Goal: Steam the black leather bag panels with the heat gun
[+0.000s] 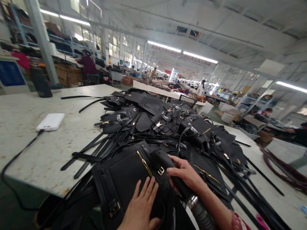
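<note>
A black leather-look bag [125, 173] with a gold zipper [144, 163] and gold buckles lies at the table's near edge. My left hand [143, 207] rests flat on it, fingers stretched out, just below the zipper. My right hand [184, 174] is wrapped round a black hose nozzle [179, 186], whose head lies over the bag beside a gold buckle [160, 170]. A metal clamp [192, 201] joins the nozzle to a ribbed hose [204, 220] that runs down out of view. The nozzle's mouth cannot be made out.
Behind the bag spreads a heap of black bags and straps [153, 118]. On the left of the pale table [16, 143] are a white power bank [51, 122] with a black cable and a dark bottle [41, 82]. Coiled brown straps [286, 172] lie right. Other people work farther off.
</note>
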Demonstrator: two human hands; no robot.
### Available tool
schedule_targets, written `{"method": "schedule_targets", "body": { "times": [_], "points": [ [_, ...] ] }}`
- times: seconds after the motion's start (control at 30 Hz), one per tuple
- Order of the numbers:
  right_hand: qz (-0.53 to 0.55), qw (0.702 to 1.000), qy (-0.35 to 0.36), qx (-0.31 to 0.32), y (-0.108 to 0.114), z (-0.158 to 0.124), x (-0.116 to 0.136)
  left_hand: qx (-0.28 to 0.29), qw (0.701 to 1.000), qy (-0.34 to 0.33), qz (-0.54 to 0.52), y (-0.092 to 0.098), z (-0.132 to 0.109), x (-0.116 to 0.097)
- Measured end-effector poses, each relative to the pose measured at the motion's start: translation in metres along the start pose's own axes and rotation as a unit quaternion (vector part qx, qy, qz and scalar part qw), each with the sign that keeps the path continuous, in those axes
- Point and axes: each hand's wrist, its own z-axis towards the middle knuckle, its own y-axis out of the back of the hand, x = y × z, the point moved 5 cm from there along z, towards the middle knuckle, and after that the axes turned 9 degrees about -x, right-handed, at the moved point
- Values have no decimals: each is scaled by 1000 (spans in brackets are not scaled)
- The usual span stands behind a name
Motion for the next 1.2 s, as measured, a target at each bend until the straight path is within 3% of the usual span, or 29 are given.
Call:
{"method": "schedule_targets", "body": {
  "times": [0.17,0.3,0.4,0.5,0.57,0.67,0.8,1.0,1.2],
  "points": [
    [-23,996,-65,50,-33,69,-4,44,998,26,-41,-2,-1,0],
    [-35,995,-80,39,-50,131,-9,60,996,34,-53,-1,0,2],
    [-29,999,-40,-10,-50,157,3,57,996,29,-62,0,-1,4],
    [-16,998,16,-65,-35,156,23,55,996,16,-66,0,0,5],
    [-17,997,26,-69,-23,142,34,62,996,11,-66,-1,1,6],
    [-24,999,4,-31,-14,112,39,64,996,8,-68,0,2,6],
    [-30,997,-56,44,-22,85,22,54,996,11,-68,2,1,5],
    [-30,987,-137,77,-44,119,-11,42,998,0,-56,-2,-2,5],
    [-36,994,-102,21,-54,141,3,-110,992,-55,35,-33,3,29]
  ]
}}
